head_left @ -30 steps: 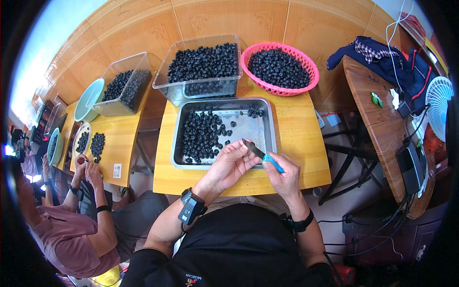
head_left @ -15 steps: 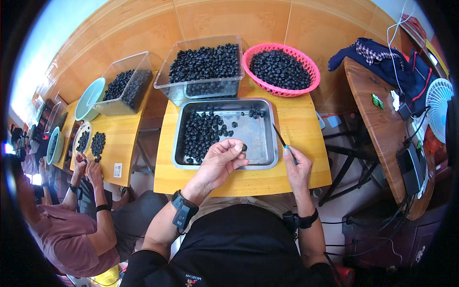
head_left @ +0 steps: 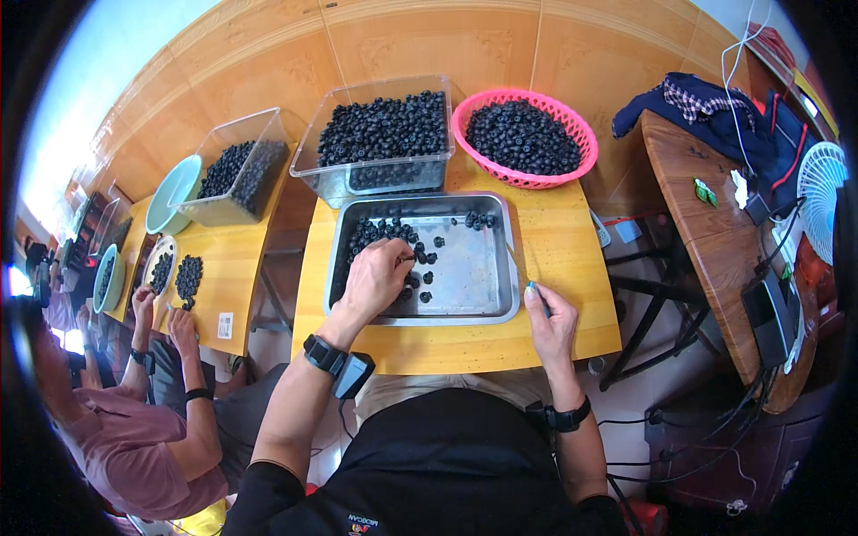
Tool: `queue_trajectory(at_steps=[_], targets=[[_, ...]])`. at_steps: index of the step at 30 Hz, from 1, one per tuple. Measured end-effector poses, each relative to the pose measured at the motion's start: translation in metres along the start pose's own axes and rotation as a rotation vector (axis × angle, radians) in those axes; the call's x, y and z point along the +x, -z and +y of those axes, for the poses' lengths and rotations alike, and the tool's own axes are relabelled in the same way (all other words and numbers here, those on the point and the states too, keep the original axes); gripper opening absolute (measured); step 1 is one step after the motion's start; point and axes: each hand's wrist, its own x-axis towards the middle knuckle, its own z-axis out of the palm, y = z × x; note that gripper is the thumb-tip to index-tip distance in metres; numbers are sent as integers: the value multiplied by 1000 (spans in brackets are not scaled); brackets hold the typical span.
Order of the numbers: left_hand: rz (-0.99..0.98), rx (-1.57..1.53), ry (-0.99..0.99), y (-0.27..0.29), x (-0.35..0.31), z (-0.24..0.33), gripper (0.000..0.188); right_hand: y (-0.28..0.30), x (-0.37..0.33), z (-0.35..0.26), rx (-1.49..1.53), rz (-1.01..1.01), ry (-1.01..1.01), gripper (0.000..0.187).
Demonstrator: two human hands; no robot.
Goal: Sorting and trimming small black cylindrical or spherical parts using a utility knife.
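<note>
- Centrally, round dark-blue berries [head_left: 371, 230] lie in a shallow rectangular silver metal tray [head_left: 469, 268], its walls containing them;
- left hand [head_left: 375, 279] bunches its fingertips among them; whether holding one, I cannot tell;
- right hand [head_left: 556, 323] clasps a blue-handled knife [head_left: 531, 285] aside, perhaps for clearance.

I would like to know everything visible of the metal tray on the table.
The metal tray is shallow, silvery and rectangular, with rounded corners and a raised rim, and lies flat on the yellow table. Dark berries crowd its left side; a small cluster sits near its far right corner. The left hand covers part of it; I cannot tell whether they touch.
</note>
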Motion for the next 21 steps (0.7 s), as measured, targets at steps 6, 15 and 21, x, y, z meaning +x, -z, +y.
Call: queue_trajectory(at_steps=[6, 15, 21], targets=[[-36, 53, -34, -13, 27, 13, 15, 1, 2, 0, 36, 4, -9, 35], [-67, 212, -265, -77, 80, 23, 21, 5, 0, 7, 104, -16, -67, 35], [-136, 331, -320, -93, 96, 18, 15, 6, 1, 3, 53, -38, -49, 36]])
